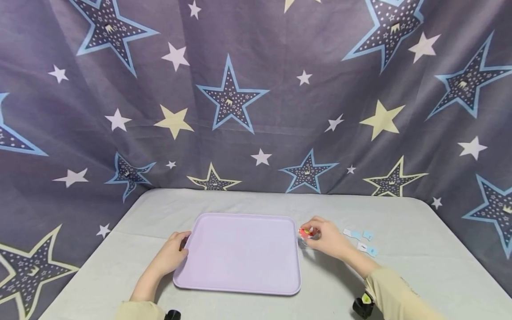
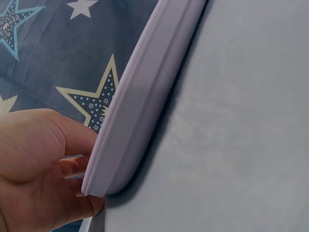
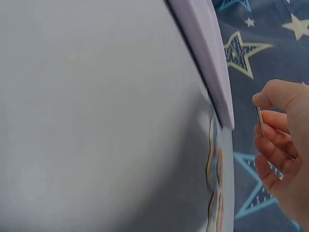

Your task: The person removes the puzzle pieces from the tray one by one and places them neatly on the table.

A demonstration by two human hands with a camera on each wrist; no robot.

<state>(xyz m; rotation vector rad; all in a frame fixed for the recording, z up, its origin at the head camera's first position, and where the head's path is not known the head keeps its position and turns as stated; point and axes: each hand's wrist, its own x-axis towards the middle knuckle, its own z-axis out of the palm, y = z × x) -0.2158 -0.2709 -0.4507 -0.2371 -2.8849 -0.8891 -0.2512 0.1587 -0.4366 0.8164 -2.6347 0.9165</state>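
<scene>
A pale purple tray (image 1: 240, 255) lies on the table, with nothing on its surface. At its left side my left hand (image 1: 171, 254) grips the rim; in the left wrist view the thumb is at the tray's edge (image 2: 133, 106) and the other fingers are partly hidden behind it. Just off the tray's right side, my right hand (image 1: 327, 238) pinches a small flat red piece (image 1: 305, 232) with a yellow mark. The right wrist view shows this thin piece (image 3: 260, 121) edge-on between thumb and fingers, apart from the tray.
Right of my right hand, several small light blue and white flat pieces (image 1: 368, 235) lie on the grey-white tablecloth (image 1: 248, 202). In the right wrist view, flat pieces (image 3: 211, 154) lie near the tray's corner. A star-patterned curtain (image 1: 256, 146) hangs behind the table.
</scene>
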